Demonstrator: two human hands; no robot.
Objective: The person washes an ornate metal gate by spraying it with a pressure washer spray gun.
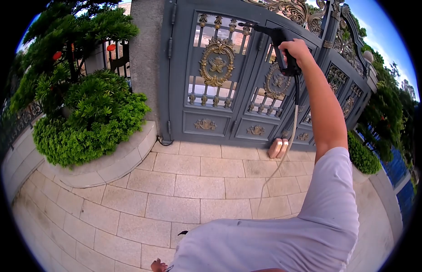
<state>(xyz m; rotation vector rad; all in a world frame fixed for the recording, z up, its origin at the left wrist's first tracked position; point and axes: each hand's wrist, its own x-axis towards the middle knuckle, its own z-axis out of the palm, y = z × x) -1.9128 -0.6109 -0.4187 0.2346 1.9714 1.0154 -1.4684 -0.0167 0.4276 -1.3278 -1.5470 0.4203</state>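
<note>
My right hand [296,52] is wrapped round the grip of a black spray gun [283,43], arm stretched forward. The gun's thin nozzle points left, in front of the upper bars of the grey metal gate [177,97]. From the bottom of the grip a hose [294,122], dark at the top and pale below, hangs down to the paving. Low in the view, beside the grey shirt, a small part of my left hand [159,265] shows at the frame's lower edge. Its fingers are too small and cut off to read.
Gold-coloured ornaments [217,62] decorate the gate panels. Two pinkish blocks [278,148] stand at the gate's foot. A curved stone planter [125,165] with green shrubs [90,129] is on the left, beside a stone pillar [145,59]. Stone paving [172,208] covers the ground.
</note>
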